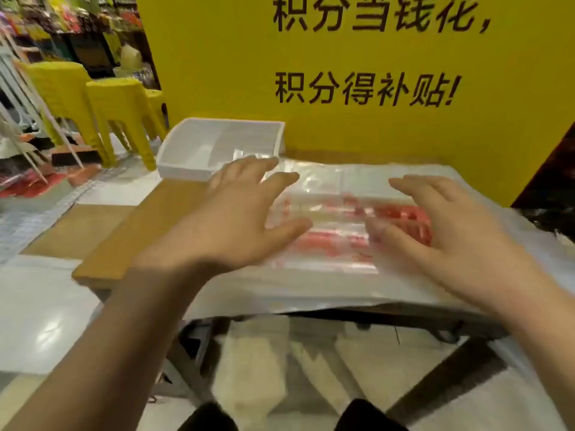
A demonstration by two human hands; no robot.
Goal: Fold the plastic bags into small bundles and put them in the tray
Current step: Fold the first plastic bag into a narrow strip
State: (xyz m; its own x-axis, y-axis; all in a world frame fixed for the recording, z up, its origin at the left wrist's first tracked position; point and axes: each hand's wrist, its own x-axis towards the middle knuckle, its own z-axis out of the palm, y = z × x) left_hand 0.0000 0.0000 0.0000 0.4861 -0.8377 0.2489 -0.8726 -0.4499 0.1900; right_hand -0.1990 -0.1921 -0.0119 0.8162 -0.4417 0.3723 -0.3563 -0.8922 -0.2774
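White tray (184, 173) beside plastic bags (336, 209)

The yellow board (211, 73) standing at the table's (130, 237) far edge is displaying "积分当钱花," above "积分得补贴!" in black.

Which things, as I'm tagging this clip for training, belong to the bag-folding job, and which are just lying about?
Belongs to the job: red-printed plastic bags; white tray; left hand and right hand, both spread open over the bags; wooden table beneath.
Just lying about: yellow plastic stools; yellow sign with black characters; shop shelves behind.
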